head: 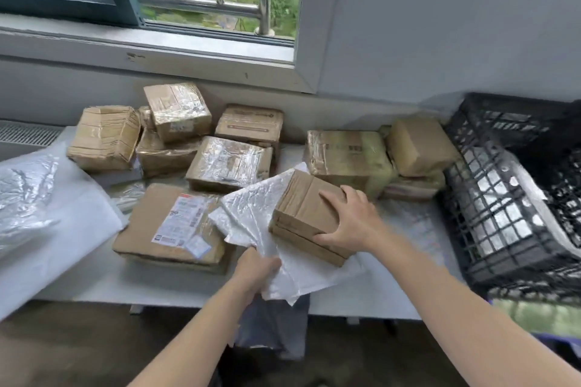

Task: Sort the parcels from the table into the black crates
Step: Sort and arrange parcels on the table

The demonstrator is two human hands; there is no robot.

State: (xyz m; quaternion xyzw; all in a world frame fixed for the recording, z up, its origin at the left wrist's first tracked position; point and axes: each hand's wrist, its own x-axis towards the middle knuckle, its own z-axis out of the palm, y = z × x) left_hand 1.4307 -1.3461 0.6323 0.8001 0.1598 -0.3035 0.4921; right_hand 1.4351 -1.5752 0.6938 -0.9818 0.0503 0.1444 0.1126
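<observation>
Right hand [349, 220] grips small brown box [306, 214]: fingers over top, thumb on near side. Box lies on white mailers [251, 217], near bench [141, 286] front edge. Left hand [259, 272] grips near edge of mailers; at least two in bunch, exact count not clear. Other brown parcels on bench: about ten, some stacked. One labelled flat box [171, 223] just left of mailers. Two black crates at right end: near crate [490, 229] holds white bags, far crate [503, 122] behind it. One big white bag [31, 198] at left end.
</observation>
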